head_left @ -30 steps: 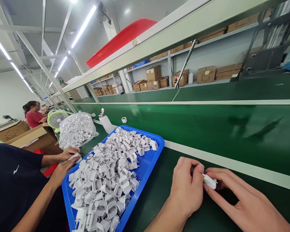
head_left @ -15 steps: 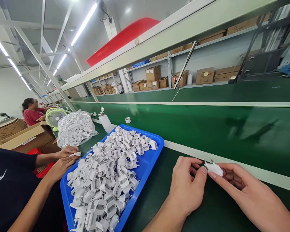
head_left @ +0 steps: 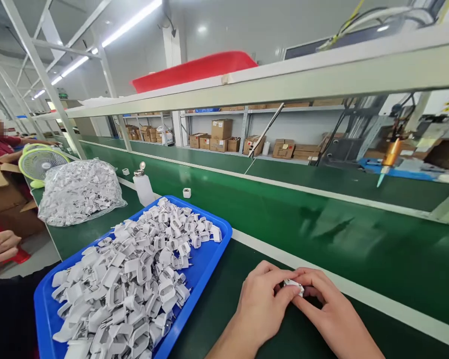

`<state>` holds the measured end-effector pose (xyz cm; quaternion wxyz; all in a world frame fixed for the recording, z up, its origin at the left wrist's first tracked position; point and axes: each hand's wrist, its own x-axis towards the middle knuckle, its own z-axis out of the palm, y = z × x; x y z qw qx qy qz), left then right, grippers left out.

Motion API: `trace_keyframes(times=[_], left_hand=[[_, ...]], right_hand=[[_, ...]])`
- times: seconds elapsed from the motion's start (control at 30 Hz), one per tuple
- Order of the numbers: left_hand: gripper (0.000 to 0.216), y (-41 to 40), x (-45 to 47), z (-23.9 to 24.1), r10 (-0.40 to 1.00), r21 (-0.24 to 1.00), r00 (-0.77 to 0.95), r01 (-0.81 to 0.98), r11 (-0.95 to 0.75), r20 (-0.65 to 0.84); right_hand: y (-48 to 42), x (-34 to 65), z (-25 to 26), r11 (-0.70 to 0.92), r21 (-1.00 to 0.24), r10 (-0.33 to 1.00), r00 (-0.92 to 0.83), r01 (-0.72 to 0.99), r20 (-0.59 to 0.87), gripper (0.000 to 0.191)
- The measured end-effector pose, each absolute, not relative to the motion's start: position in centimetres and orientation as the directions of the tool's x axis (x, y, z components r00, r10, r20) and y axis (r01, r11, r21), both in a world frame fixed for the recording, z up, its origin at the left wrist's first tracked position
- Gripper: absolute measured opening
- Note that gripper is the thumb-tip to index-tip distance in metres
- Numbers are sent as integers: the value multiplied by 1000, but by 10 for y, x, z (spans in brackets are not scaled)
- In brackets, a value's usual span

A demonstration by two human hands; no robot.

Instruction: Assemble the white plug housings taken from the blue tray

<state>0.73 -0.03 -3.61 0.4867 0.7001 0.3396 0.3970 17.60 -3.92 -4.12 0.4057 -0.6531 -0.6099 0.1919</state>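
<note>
White tube light (head_left: 131,23) up top, pale grey wall (head_left: 224,30), grey metal shelves (head_left: 244,129) loaded with brown cardboard boxes (head_left: 221,130), dark green table (head_left: 217,281).

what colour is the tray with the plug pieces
The tray is blue, as the head view shows.

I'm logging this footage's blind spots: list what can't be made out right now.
Head view:
Small white plastic piece: partly hidden by the bare left grip and bare right grip.
Heaped white plastic plug housings: lower ones buried under upper ones.
Rectangular blue plastic tray: near end cut off by the bottom edge.
Co-worker's bare hand: partly cut off by the left edge.
</note>
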Motion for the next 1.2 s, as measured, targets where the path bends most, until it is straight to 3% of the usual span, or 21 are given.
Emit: trace_keyframes(times=[0.13,0.27,0.37,0.47,0.6,0.7,0.83,1.03,1.2], left_hand=[[30,0,7,-35,897,968,400,82,-238,187],[30,4,6,-33,933,988,337,40,-147,126],[27,5,5,-29,933,991,346,40,-124,103],[25,6,3,-25,931,995,360,43,-85,64],[25,9,1,-26,927,999,374,-31,-32,41],[31,14,-5,-23,942,973,331,-230,14,64],[35,23,-15,-12,967,913,256,-396,94,12],[36,35,-11,-5,921,879,300,-329,346,-250],[32,34,-18,-3,936,894,292,-340,293,-196]], right_hand=[[-27,194,-31,-21,-799,887,381,600,263,44],[1,191,-1,-85,-908,755,621,410,210,51],[41,165,21,34,-934,794,558,355,241,52],[96,125,28,97,-904,839,455,417,300,51],[175,71,21,72,-795,877,341,602,338,36],[222,36,15,19,-663,898,279,748,341,26],[258,6,11,-85,-522,903,287,849,319,29],[276,-7,-2,-225,-333,936,298,916,188,33],[277,0,-9,-224,-173,960,248,959,130,36]])
